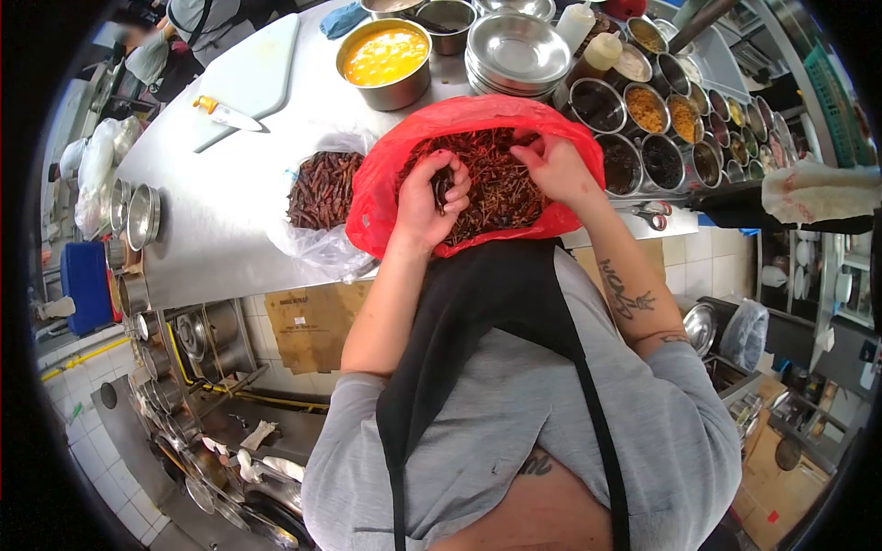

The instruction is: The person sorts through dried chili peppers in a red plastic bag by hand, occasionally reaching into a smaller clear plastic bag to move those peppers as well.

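A red plastic bag (367, 197) lies wide open on the steel table, full of dried chilies (501, 202) with thin stems among them. Over its left part, my left hand (432, 197) is curled closed around a few dark dried chilies (443, 186). At the bag's right side my right hand (559, 170) reaches in, its fingers drawn together at the chilies; what they pinch, if anything, I cannot make out. Just left of the red bag, a clear plastic bag (317, 248) holds a heap of dark dried chilies (323, 188).
Behind the bag stand a pot of yellow liquid (384, 57) and stacked steel plates (517, 46). A knife (228, 115) lies partly on a white cutting board (262, 64). Several seasoning tins (646, 108) and red-handled scissors (654, 213) are at the right. Another person (197, 28) stands far left.
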